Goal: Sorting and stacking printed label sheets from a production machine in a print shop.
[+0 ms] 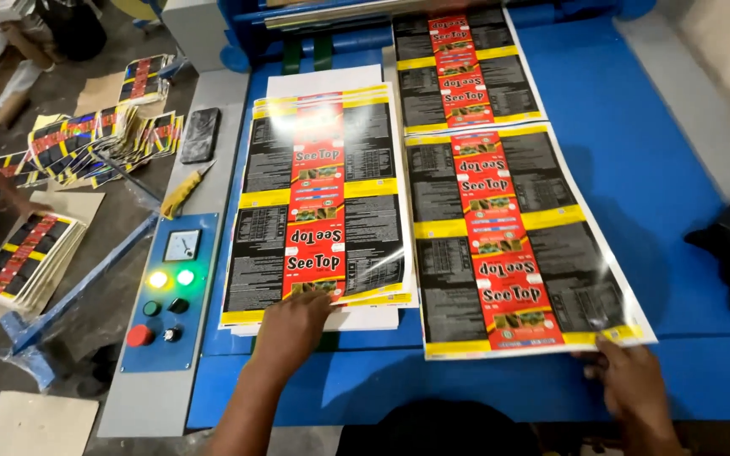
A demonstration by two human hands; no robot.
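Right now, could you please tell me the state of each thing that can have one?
Left hand: pressing flat on sheet stack.
Right hand: pinching corner of long printed sheet.
Two panel lamps: lit.
Dial gauge: reading too small to tell.
Phone: screen dark.

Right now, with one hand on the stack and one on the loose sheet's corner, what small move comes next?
Probably slide the loose printed sheet leftward with the right hand: it lies beside the stack of sheets, while the left hand presses the stack's near edge.
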